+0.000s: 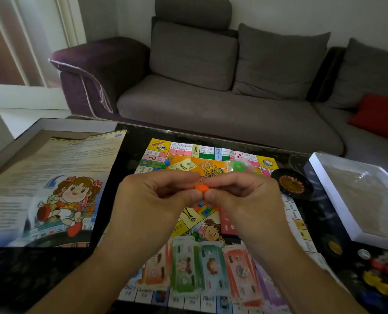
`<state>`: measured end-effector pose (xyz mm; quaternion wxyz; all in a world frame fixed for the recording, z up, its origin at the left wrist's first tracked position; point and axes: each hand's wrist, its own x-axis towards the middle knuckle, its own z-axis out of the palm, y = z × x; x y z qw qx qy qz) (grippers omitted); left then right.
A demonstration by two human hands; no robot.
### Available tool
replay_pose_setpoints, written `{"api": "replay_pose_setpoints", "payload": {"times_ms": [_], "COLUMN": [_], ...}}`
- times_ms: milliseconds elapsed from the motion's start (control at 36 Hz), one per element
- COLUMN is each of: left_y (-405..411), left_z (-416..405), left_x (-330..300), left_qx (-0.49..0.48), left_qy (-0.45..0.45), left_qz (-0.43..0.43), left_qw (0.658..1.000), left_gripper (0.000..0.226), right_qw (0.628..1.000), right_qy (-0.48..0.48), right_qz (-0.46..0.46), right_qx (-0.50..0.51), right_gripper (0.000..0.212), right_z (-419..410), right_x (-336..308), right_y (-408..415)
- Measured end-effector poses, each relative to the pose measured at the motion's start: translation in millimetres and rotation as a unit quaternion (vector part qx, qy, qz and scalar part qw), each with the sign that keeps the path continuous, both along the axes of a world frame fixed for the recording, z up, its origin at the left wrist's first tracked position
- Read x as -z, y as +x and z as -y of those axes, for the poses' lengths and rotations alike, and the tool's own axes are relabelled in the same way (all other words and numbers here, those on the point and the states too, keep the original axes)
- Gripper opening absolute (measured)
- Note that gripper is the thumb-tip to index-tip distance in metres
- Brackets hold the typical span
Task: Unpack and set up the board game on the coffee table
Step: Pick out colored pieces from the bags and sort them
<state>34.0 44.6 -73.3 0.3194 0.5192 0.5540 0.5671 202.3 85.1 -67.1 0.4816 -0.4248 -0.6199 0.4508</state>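
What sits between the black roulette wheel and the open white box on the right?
Only bare dark tabletop lies between roulette wheel and white box, per the head view.

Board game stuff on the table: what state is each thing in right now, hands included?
Board: unfolded, flat on the table.
Orange piece: pinched between both hands above the board.
Left hand: fingers curled, pinching the piece.
Right hand: fingers curled, pinching the piece.
Play money: laid in rows on the board's near edge.
Spinner wheel: lying flat at the board's right edge.
Box tray: open.
Rules sheet: unfolded.
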Motion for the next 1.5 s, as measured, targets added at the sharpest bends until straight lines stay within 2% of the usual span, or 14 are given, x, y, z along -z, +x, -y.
{"api": "replay_pose_setpoints", "payload": {"times_ms": [167, 250, 333, 472, 611, 667, 778, 861, 917, 1028, 1194, 1333, 1500], "left_y": [-3.5, -7.8, -14.1, -42.4, -65.4, -69.1, -70.1, -68.7, -68.8, -68.8, -75.3, -74.4, -71.3], "left_z": [-3.1, -7.8, -15.4, -38.1, -53.9, -57.1, -62.4, -66.7, -68.8, -71.5, -73.7, -75.4, -73.5], "left_x": [-3.0, -7.5, -7.5, 5.2, 23.4, 29.0, 37.0, 38.3, 38.3, 38.5, 35.2, 31.3, 20.5], "left_qx": [0.04, 0.067, 0.044, -0.038, -0.035, -0.024, -0.001, -0.003, -0.007, -0.016, -0.042, -0.052, -0.037], "left_qy": [-0.034, -0.092, -0.138, -0.223, -0.264, -0.273, -0.279, -0.281, -0.281, -0.286, -0.276, -0.267, -0.259], "left_qz": [-0.01, 0.023, 0.086, 0.26, 0.314, 0.318, 0.312, 0.298, 0.298, 0.291, 0.293, 0.266, 0.251], "left_qw": [0.999, 0.993, 0.986, 0.939, 0.911, 0.907, 0.908, 0.912, 0.912, 0.913, 0.914, 0.925, 0.932], "left_gripper": [0.024, 0.018, 0.017, 0.013, 0.017, 0.017, 0.018, 0.017, 0.019, 0.019, 0.013, 0.012, 0.007], "right_qw": [1.0, 1.0, 0.998, 0.978, 0.932, 0.912, 0.894, 0.87, 0.857, 0.854, 0.869, 0.844, 0.802], "right_qy": [-0.001, -0.009, -0.025, -0.033, -0.014, 0.001, 0.047, 0.087, 0.095, 0.099, 0.136, 0.189, 0.181], "right_qz": [0.009, 0.019, 0.051, 0.199, 0.361, 0.409, 0.445, 0.483, 0.504, 0.509, 0.476, 0.502, 0.569], "right_qx": [0.01, 0.0, 0.002, 0.058, 0.031, 0.02, -0.033, -0.056, -0.051, -0.036, 0.002, -0.006, -0.021], "right_gripper": [0.021, 0.022, 0.028, 0.026, 0.022, 0.023, 0.019, 0.03, 0.029, 0.011, 0.011, 0.019, 0.024], "right_z": [-0.6, -1.2, -9.3, -36.7, -53.3, -57.1, -56.4, -55.1, -56.5, -64.4, -75.8, -83.9, -82.3], "right_x": [4.2, 4.5, 5.6, 29.3, 63.6, 72.2, 81.5, 86.9, 91.4, 102.7, 97.6, 96.9, 86.9], "right_y": [-1.4, -4.7, -3.6, 6.6, 5.2, -2.0, -28.5, -48.7, -57.6, -65.8, -77.2, -89.3, -92.9]}}
